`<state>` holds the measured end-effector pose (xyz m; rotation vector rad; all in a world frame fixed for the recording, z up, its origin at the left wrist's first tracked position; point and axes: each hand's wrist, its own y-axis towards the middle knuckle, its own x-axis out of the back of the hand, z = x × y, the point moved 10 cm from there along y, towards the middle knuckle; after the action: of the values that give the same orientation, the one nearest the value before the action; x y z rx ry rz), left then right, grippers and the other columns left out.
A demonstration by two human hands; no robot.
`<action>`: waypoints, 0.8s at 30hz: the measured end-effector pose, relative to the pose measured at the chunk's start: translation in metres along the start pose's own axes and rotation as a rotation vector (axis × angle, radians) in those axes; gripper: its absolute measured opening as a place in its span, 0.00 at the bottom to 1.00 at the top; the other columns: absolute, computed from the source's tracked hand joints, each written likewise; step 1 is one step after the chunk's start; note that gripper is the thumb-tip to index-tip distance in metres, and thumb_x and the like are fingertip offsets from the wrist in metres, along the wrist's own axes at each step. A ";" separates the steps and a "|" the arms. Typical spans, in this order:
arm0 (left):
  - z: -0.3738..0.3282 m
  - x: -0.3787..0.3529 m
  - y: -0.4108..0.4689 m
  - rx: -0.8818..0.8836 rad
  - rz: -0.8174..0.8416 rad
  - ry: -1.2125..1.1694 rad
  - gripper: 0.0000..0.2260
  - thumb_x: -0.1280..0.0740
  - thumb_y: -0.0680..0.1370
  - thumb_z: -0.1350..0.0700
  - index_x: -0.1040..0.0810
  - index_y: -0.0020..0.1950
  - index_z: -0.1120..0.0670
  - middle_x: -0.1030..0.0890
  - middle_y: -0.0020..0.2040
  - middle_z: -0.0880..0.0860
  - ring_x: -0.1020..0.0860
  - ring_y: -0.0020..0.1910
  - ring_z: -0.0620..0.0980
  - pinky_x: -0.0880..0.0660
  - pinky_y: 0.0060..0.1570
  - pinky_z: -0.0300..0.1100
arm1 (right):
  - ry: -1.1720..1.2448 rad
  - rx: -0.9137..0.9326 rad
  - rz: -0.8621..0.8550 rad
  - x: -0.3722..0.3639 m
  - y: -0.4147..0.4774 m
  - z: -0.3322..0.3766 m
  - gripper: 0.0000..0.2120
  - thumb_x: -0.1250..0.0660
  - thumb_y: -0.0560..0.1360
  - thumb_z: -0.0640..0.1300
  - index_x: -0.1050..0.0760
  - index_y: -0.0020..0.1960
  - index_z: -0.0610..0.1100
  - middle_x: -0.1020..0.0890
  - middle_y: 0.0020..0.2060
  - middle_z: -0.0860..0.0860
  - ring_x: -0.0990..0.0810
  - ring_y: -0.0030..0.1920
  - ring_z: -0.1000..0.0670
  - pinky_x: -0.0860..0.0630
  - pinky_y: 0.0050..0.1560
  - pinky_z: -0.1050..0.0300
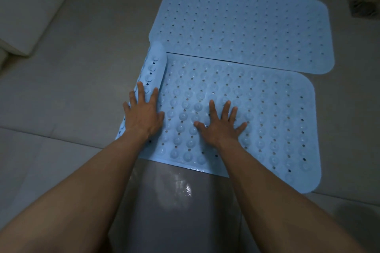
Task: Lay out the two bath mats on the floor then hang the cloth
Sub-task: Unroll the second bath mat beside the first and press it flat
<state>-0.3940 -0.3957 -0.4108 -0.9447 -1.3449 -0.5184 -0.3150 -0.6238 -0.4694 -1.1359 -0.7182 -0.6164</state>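
Observation:
Two light blue rubber bath mats with holes and bumps lie side by side on the tiled floor. The far mat (242, 24) lies flat. The near mat (273, 121) is flat except its left end (154, 63), which curls upward and shows its suction cups. My left hand (144, 113) presses flat on that curled left end with fingers straight. My right hand (221, 123) rests flat on the middle of the near mat with fingers spread. No cloth is in view.
Grey floor tiles (82, 68) surround the mats. A floor drain (364, 8) sits at the far right. A pale raised step or ledge (26, 6) fills the upper left. A wet dark patch (181, 191) lies between my arms, below the near mat.

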 end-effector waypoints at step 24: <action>0.043 -0.033 0.049 -0.013 0.406 -0.066 0.38 0.37 0.77 0.35 0.61 0.77 0.31 0.69 0.79 0.52 0.61 0.78 0.67 0.44 0.69 0.74 | 0.012 -0.162 0.109 0.009 0.003 -0.016 0.56 0.41 0.65 0.79 0.74 0.75 0.62 0.76 0.74 0.50 0.74 0.75 0.36 0.58 0.67 0.19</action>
<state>-0.3866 -0.3404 -0.4576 -1.2173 -1.1661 -0.1859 -0.3045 -0.6384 -0.4679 -1.3114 -0.5996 -0.5967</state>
